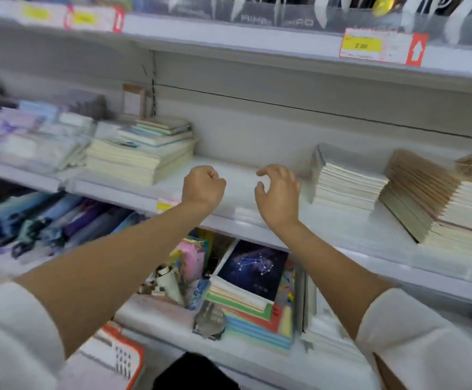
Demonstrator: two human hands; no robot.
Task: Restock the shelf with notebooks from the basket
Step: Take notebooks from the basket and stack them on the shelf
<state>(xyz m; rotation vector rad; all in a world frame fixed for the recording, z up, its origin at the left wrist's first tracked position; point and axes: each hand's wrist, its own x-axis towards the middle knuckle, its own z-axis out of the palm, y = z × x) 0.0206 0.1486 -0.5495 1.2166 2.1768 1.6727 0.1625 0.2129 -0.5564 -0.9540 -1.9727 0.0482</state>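
Observation:
Both my arms reach toward the middle white shelf [237, 175], where a bare gap lies between notebook stacks. My left hand [202, 187] is curled into a fist and holds nothing. My right hand [278, 192] hovers beside it with fingers loosely bent, holding nothing. A stack of cream-edged notebooks [142, 156] lies left of the gap. Another stack [344, 184] sits to the right, with a leaning brown-spined pile [437, 204] beyond it. The orange-rimmed basket [116, 358] shows at the bottom left, with notebooks inside it.
The lower shelf holds a starry constellation notebook [253, 268] on a colourful stack, pastel items [189, 260] and rolled dark goods [54, 220] further left. Wrapped pastel stationery [26, 136] fills the shelf's left end. A yellow price tag [375, 46] hangs on the upper shelf edge.

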